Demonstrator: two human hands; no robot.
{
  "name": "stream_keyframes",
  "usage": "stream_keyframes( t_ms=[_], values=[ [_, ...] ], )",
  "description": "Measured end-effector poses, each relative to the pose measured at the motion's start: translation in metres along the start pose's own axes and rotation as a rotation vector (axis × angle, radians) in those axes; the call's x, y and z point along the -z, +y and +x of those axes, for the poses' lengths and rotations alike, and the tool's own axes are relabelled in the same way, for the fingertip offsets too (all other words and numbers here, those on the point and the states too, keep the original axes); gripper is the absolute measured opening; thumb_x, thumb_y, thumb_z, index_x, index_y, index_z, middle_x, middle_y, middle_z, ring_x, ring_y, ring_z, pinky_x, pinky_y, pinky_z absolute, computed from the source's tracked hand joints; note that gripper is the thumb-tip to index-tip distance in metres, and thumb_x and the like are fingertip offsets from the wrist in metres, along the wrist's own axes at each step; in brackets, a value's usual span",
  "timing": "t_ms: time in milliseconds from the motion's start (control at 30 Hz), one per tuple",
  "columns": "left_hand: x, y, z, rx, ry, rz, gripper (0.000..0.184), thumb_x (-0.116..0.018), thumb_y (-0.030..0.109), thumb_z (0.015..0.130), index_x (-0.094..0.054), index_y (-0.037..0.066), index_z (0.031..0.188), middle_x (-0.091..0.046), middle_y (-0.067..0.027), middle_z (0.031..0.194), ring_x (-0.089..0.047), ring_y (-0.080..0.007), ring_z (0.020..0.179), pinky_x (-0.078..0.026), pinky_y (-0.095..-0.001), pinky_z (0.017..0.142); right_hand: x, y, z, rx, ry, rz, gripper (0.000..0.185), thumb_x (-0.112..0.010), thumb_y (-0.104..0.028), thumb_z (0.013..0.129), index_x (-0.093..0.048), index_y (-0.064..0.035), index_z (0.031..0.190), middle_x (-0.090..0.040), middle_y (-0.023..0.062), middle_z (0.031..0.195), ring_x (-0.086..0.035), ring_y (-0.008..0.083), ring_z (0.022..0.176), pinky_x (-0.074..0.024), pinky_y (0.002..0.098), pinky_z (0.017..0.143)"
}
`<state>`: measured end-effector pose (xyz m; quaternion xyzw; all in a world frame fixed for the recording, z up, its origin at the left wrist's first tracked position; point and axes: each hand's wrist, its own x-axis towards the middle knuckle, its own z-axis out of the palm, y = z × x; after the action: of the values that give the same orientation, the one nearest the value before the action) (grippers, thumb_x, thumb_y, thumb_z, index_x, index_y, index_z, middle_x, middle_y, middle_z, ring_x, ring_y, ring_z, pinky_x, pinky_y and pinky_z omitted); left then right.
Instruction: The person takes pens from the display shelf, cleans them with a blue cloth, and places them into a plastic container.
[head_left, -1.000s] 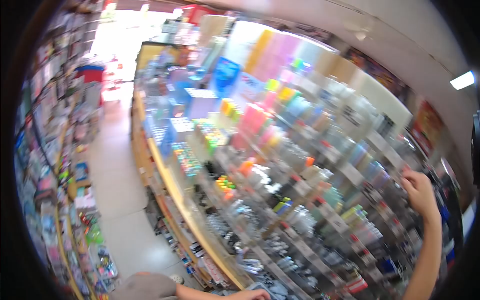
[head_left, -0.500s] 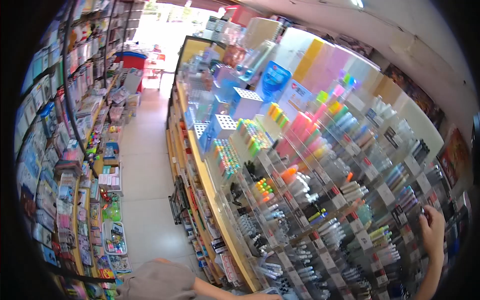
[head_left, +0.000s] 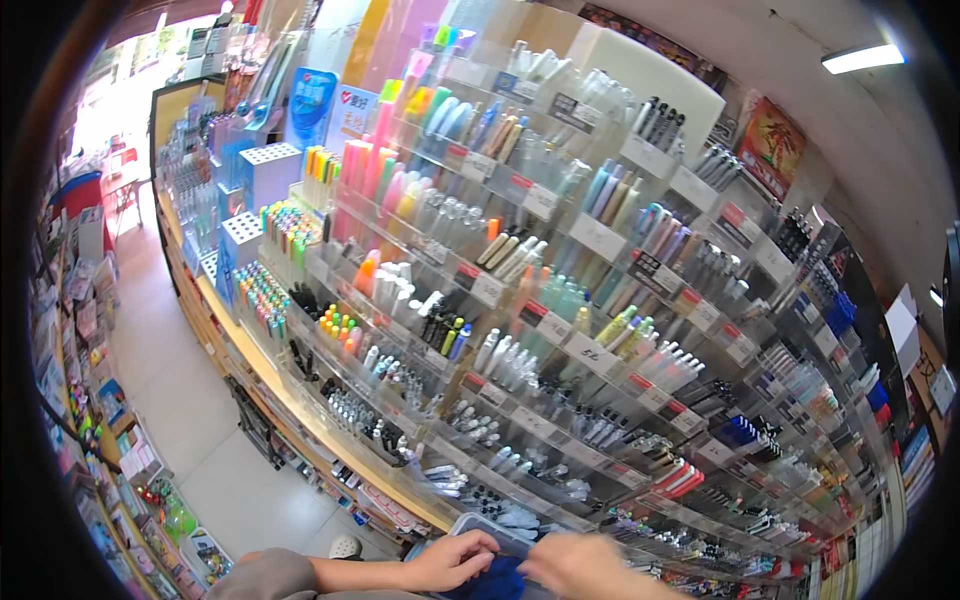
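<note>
My left hand (head_left: 458,560) is at the bottom centre, fingers curled, over a clear plastic bin (head_left: 480,522) that has dark blue items (head_left: 498,580) in it. Whether its fingers hold anything is hidden. Close by on the right, my right hand (head_left: 575,565) is blurred by motion above the same bin, its fingers pointing left towards the blue items; what it holds, if anything, does not show. Right behind both hands rises a tiered clear rack (head_left: 590,350) of pens, with price labels along its tiers.
Left of the rack runs a tiled aisle (head_left: 190,400), with stocked shelves (head_left: 70,370) along its far left side. A wooden counter edge (head_left: 330,430) borders the rack. White boxes with holes (head_left: 270,165) stand at the back left. A pale shoe (head_left: 345,547) shows at the bottom.
My right hand has come down from the rack's right side to the bin beside my left hand. The view has turned right, and more of my left hand shows.
</note>
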<state>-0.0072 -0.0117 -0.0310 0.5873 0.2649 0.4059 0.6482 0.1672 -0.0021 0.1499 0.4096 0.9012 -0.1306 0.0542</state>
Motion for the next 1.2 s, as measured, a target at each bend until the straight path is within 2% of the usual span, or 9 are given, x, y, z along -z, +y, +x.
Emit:
stream_keyframes(
  t_ms=[267,433,533,633,767,867,1000,1100,1200],
  values=[
    [-0.002,0.003,0.0,0.106,0.009,-0.068,0.02,-0.048,0.013,0.093,-0.047,0.002,0.108,-0.057,-0.0025,0.08,-0.053,-0.0062,0.067,-0.047,-0.0199,0.06,-0.187,0.011,0.0,-0.133,-0.15,0.069,0.024,-0.06,-0.02,0.075,-0.059,-0.0017,0.09,-0.061,0.0174,0.084,-0.06,0.0329,0.083,-0.048,0.0431,0.066],
    [-0.003,0.002,0.0,0.149,0.026,-0.015,0.021,-0.051,0.014,0.091,-0.05,0.001,0.108,-0.058,-0.0053,0.086,-0.056,-0.0091,0.074,-0.048,-0.0211,0.063,-0.152,0.031,-0.001,-0.041,0.285,0.43,0.018,-0.057,-0.017,0.075,-0.059,-0.0033,0.087,-0.059,0.0172,0.084,-0.056,0.0347,0.078,-0.0456,0.0409,0.069],
    [-0.006,0.011,0.007,-0.147,0.016,0.376,0.024,-0.054,0.012,0.089,-0.051,0.0,0.109,-0.058,-0.0089,0.095,-0.058,-0.0137,0.082,-0.049,-0.0243,0.068,-0.138,0.039,-0.006,-0.243,0.333,0.8,0.021,-0.058,-0.024,0.082,-0.055,-0.0038,0.088,-0.058,0.0098,0.076,-0.056,0.0184,0.071,-0.0455,0.0312,0.066],
    [-0.009,0.025,0.014,-0.387,-0.026,0.67,0.026,-0.057,0.01,0.086,-0.053,0.0,0.11,-0.057,-0.0113,0.103,-0.058,-0.0173,0.088,-0.048,-0.027,0.072,-0.12,0.035,-0.011,-0.219,0.311,1.605,0.018,-0.055,-0.022,0.086,-0.053,-0.0046,0.091,-0.057,0.0048,0.07,-0.056,0.0128,0.064,-0.0464,0.0255,0.061],
    [-0.015,0.024,0.008,-0.362,0.057,0.546,0.015,-0.054,0.014,0.087,-0.055,0.002,0.096,-0.057,-0.01,0.075,-0.057,-0.0212,0.071,-0.046,-0.0319,0.066,-0.104,0.033,-0.017,-0.141,0.354,1.824,0.01,-0.054,-0.015,0.085,-0.052,-0.0059,0.088,-0.056,0.0051,0.066,-0.057,0.015,0.062,-0.0466,0.0258,0.058],
    [-0.012,0.032,0.007,-0.268,0.08,0.45,0.016,-0.055,0.012,0.084,-0.058,0.002,0.096,-0.058,-0.0128,0.08,-0.058,-0.0265,0.076,-0.046,-0.0343,0.068,-0.105,0.034,-0.016,-0.144,0.454,2.025,0.007,-0.052,-0.013,0.086,-0.051,-0.0061,0.087,-0.057,0.0062,0.069,-0.058,0.0165,0.063,-0.0494,0.0291,0.06],
    [0.001,0.018,0.006,0.083,0.161,0.067,0.023,-0.053,0.013,0.09,-0.053,-0.001,0.109,-0.06,-0.0021,0.084,-0.054,-0.0073,0.077,-0.045,-0.022,0.071,-0.114,0.024,-0.012,-0.157,0.545,2.162,0.012,-0.051,-0.012,0.087,-0.051,-0.0037,0.096,-0.06,0.0107,0.086,-0.061,0.0208,0.079,-0.0529,0.0371,0.072],
    [-0.001,0.037,0.02,0.062,0.268,-0.247,0.016,-0.052,0.011,0.09,-0.055,0.0,0.102,-0.059,-0.0005,0.085,-0.053,-0.0058,0.076,-0.045,-0.0213,0.069,-0.139,0.017,-0.006,-0.082,0.407,2.179,0.026,-0.049,-0.009,0.088,-0.048,-0.0013,0.113,-0.059,0.0146,0.101,-0.06,0.0252,0.095,-0.0518,0.0411,0.08],
    [-0.016,0.053,0.029,0.069,0.172,-0.119,0.016,-0.051,0.013,0.091,-0.056,0.001,0.101,-0.06,-0.0009,0.087,-0.053,-0.0056,0.078,-0.045,-0.0213,0.07,-0.157,-0.001,0.004,-0.346,0.326,1.986,0.029,-0.052,-0.012,0.088,-0.046,-0.0026,0.115,-0.058,0.0128,0.104,-0.06,0.0236,0.094,-0.0526,0.0401,0.08]
  ],
)
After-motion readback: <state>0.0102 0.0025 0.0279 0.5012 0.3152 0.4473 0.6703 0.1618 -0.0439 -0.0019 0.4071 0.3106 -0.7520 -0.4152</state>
